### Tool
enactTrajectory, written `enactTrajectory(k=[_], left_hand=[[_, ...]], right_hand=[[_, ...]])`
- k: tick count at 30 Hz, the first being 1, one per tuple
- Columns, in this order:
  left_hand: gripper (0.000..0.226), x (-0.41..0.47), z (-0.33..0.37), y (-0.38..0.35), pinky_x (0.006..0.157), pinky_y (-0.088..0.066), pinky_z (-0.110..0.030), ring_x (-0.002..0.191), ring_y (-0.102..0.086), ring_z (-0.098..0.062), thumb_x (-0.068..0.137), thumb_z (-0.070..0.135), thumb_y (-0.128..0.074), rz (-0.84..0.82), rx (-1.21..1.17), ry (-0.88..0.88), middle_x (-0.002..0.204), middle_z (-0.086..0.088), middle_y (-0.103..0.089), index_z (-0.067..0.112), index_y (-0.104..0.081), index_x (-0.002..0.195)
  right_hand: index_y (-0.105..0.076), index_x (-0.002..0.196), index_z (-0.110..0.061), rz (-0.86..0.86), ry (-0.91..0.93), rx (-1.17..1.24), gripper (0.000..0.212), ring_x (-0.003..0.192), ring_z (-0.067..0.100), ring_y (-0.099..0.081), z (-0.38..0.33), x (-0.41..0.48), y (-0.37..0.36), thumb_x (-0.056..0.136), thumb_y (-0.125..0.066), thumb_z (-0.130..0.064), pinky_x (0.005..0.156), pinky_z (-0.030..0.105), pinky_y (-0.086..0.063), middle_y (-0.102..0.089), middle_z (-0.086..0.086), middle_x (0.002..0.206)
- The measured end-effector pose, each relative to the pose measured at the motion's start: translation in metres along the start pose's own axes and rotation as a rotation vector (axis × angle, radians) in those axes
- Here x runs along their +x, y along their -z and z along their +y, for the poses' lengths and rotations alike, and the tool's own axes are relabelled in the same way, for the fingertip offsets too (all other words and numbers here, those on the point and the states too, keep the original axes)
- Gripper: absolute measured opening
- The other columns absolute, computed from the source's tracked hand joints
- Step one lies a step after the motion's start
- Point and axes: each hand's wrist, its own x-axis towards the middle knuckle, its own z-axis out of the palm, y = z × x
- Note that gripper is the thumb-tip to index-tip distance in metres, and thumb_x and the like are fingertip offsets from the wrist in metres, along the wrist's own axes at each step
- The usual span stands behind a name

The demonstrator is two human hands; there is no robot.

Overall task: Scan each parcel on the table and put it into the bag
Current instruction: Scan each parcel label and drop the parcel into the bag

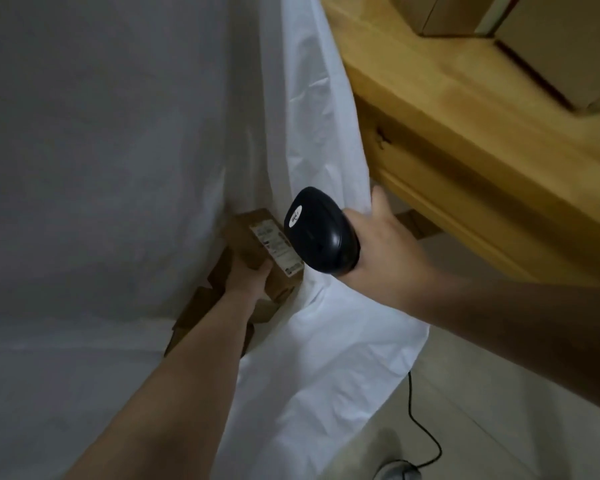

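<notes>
1. Parcel [246,233], head view: brown carton, label up, low inside white bag [312,133]; left hand [248,282] grips its near end, apparently setting it down.
2. Right hand [385,251]: wrapped round scanner [321,230], one finger raised against bag rim, likely holding the mouth open.
3. Table [465,133]: further boxes [561,46] waiting.

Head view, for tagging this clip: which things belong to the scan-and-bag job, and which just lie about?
Job: parcel in left hand, scanner in right hand, white bag, boxes on table.
Lying about: floor cable, grey object.
</notes>
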Motion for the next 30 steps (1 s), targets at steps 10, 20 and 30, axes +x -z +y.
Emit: enactTrajectory(k=[10, 20, 30], left_hand=[[0.035, -0.069, 0.054, 0.048, 0.099, -0.038, -0.030, 0.120, -0.051, -0.028, 0.103, 0.025, -0.042, -0.111, 0.186, -0.056, 0.132, -0.011, -0.054, 0.010, -0.048, 0.134], [0.035, -0.216, 0.139, 0.098, 0.085, -0.041, -0.026, 0.104, -0.055, -0.018, 0.098, 0.022, -0.053, -0.013, 0.237, -0.350, 0.124, -0.005, -0.059, 0.010, -0.051, 0.131], [0.036, -0.345, 0.279, 0.035, 0.082, -0.041, -0.026, 0.103, -0.054, -0.014, 0.098, 0.028, -0.054, -0.208, 0.198, -0.626, 0.116, 0.004, -0.056, 0.020, -0.048, 0.133]], right_hand=[[-0.054, 0.108, -0.022, -0.135, -0.111, 0.118, 0.033, 0.092, 0.017, -0.046, -0.014, -0.011, 0.026, 0.081, -0.073, -0.024, 0.080, 0.024, -0.041, -0.032, 0.001, 0.113], [-0.060, 0.096, -0.022, -0.158, -0.300, 0.191, 0.024, 0.128, 0.028, -0.038, -0.055, -0.060, 0.138, 0.076, -0.072, -0.028, 0.104, 0.036, -0.038, -0.038, 0.008, 0.136], [-0.057, 0.072, -0.011, 0.239, -0.508, 0.518, 0.016, 0.080, 0.031, -0.065, -0.020, -0.133, 0.286, 0.082, -0.069, -0.013, 0.068, 0.037, -0.050, -0.064, 0.013, 0.075]])
